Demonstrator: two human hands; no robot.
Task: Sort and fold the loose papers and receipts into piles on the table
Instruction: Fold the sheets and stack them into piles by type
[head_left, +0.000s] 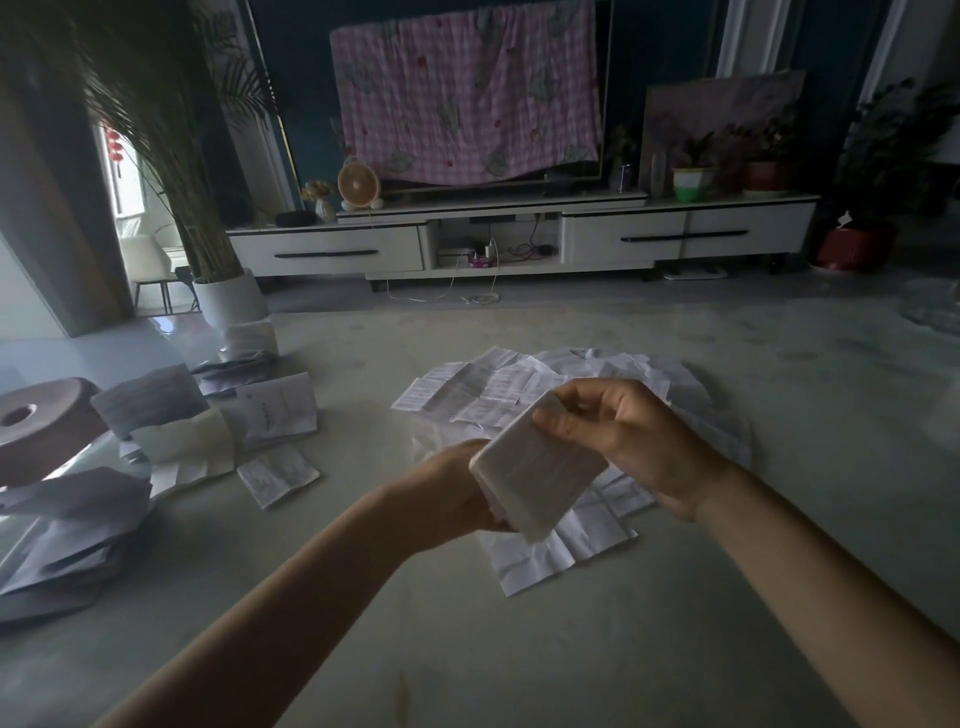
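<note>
I hold a folded white paper (537, 475) above the table with both hands. My left hand (447, 493) grips its lower left side from underneath. My right hand (623, 441) pinches its upper right edge, fingers curled over the top. Directly beneath and behind lies a spread heap of loose unfolded receipts (524, 384), with a creased sheet (550, 556) at its near edge. To the left lie folded papers (275, 410) and a small folded slip (278, 475).
A brown tape roll (36, 426) sits at the table's left edge beside dark folded papers (67, 535). The pale table (467, 649) stretches toward me. Beyond it stand a white TV cabinet (519, 234) and a potted plant (228, 296).
</note>
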